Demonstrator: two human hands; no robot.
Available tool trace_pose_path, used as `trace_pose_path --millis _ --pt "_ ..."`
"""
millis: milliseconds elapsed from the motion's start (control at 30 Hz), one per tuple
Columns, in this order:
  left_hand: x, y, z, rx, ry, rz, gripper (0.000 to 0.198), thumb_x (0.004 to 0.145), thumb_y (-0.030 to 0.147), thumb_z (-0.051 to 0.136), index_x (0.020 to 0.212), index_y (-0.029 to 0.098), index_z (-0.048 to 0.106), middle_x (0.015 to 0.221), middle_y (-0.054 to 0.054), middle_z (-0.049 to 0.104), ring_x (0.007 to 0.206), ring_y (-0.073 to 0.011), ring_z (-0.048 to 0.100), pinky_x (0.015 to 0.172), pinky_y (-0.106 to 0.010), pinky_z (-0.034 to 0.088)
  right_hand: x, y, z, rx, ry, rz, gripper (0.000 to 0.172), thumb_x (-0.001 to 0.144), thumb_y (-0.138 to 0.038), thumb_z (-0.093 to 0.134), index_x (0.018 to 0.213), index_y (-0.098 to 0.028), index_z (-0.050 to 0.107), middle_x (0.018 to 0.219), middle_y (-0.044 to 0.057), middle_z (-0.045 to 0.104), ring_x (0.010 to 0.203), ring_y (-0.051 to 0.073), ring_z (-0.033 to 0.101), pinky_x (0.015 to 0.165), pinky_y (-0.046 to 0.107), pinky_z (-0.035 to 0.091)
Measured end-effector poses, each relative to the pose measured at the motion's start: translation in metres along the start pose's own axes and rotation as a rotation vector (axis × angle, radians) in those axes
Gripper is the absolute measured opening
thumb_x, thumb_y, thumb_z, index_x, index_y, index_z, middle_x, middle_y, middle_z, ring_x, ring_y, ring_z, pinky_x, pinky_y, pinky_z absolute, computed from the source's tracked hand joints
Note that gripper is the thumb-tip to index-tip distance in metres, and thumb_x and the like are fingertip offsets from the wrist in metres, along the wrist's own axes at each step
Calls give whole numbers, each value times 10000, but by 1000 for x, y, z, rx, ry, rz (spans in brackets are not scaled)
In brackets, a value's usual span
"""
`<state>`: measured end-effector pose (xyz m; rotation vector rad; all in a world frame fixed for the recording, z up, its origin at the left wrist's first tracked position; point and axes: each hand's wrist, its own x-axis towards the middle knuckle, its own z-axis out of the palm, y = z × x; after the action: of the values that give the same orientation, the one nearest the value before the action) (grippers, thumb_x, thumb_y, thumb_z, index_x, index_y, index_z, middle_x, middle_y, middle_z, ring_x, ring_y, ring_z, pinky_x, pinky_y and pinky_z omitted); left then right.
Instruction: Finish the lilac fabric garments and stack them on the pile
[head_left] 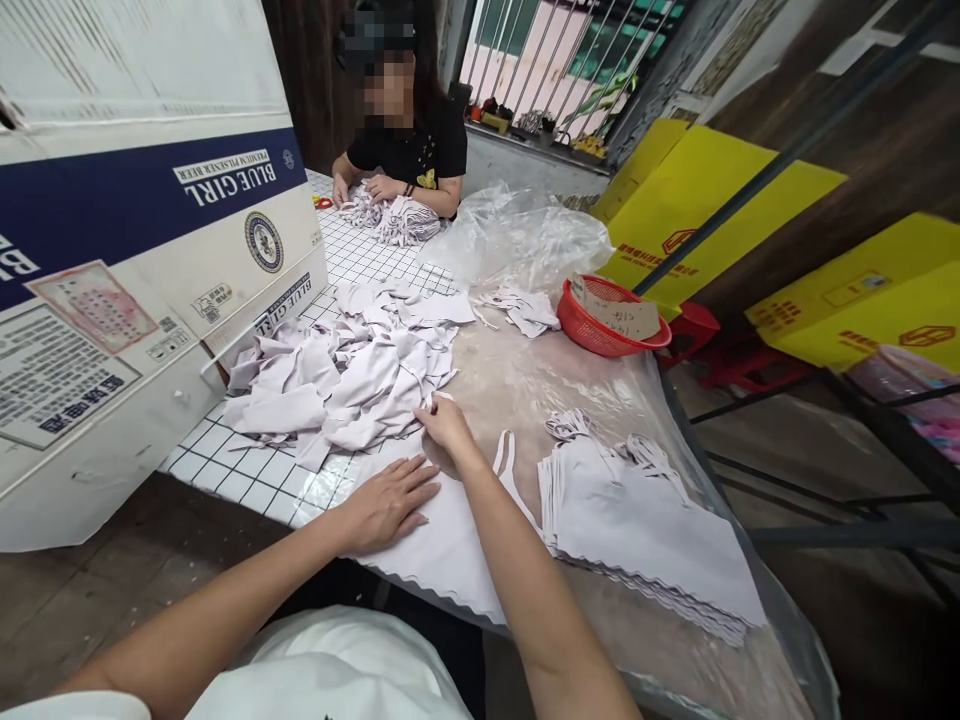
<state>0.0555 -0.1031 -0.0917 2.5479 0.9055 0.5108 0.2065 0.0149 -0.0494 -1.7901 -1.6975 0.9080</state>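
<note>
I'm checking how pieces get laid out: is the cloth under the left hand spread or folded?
Spread: the cloth lies flat under the left hand, its wavy near edge running out unfolded.

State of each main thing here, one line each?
Cloth piece: spread flat
Left hand: flat on the cloth piece
Right hand: fingers drawn together; grip unclear
Loose cloth heap: crumpled
Cloth stack: layered
Red basket: upright, cardboard inside
Beer carton: lettering upside down
Clear plastic: crumpled at the back

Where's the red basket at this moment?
In the head view, the red basket sits right of centre at the right edge of the table, beyond the stacked fabric and beside the clear plastic.
</note>
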Motion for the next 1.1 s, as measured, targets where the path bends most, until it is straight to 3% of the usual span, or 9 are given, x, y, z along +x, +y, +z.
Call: trace_pose_path --millis 200,333,500,600,800,867,1000,1100 --pt "1 0 3 3 1 -1 483 989 370 484 1457 255 452 1575 -82 397 1500 -292 265 1202 -521 284 -27 -8 -42 274 -18 -45 445 858 -616 479 764 -191 570 735 3 582 624 117 465 571 233 380" --pt "1 1 0 19 -9 -10 481 989 366 486 1452 239 457 1582 -89 382 1486 -309 292 1196 -521 283 -78 -14 -69 520 -127 -108 478 808 -673 579 786 -197 614 836 37 598 624 117 426 572 254 381" --pt "2 3 -4 26 -21 -18 473 997 385 464 1446 236 457 1557 -101 416 1425 -309 383 1172 -517 296 -147 -7 -89 462 -171 -208 410 896 -594 557 749 -227 667 965 64 579 814 183 515 776 331 457" --pt "4 5 -8 47 -33 -16 460 1002 387 448 1427 213 479 1510 -118 467 1376 -308 425 1151 -511 316 -178 2 -97 412 -184 -253 320 895 -541 604 789 -263 721 915 62 545 926 220 530 893 369 442" --pt "5 8 -14 89 -29 -10 439 1011 378 422 1402 200 511 1490 -115 482 1347 -301 434 1135 -495 337 -212 20 -108 530 -154 -420 299 906 -496 618 797 -263 771 819 44 481 794 175 485 747 311 440" --pt "5 8 -14 99 -27 -2 430 1014 374 418 1399 209 517 1518 -104 457 1362 -298 423 1139 -496 337 -220 23 -108 508 -160 -415 269 933 -448 603 861 -264 786 815 36 476 787 159 483 733 289 435" --pt "6 7 -13 93 -18 9 419 1012 358 431 1384 193 532 1518 -119 460 1353 -302 447 1122 -510 369 -232 22 -103 438 -293 -380 251 969 -382 572 962 -253 787 856 35 503 789 136 510 737 271 455" --pt "6 9 -16 68 50 24 375 1009 304 425 1303 143 593 1468 -164 506 1330 -302 476 1106 -502 398 -233 24 -96 378 -314 -391 253 985 -354 549 1017 -245 775 883 37 528 826 133 544 761 268 476"
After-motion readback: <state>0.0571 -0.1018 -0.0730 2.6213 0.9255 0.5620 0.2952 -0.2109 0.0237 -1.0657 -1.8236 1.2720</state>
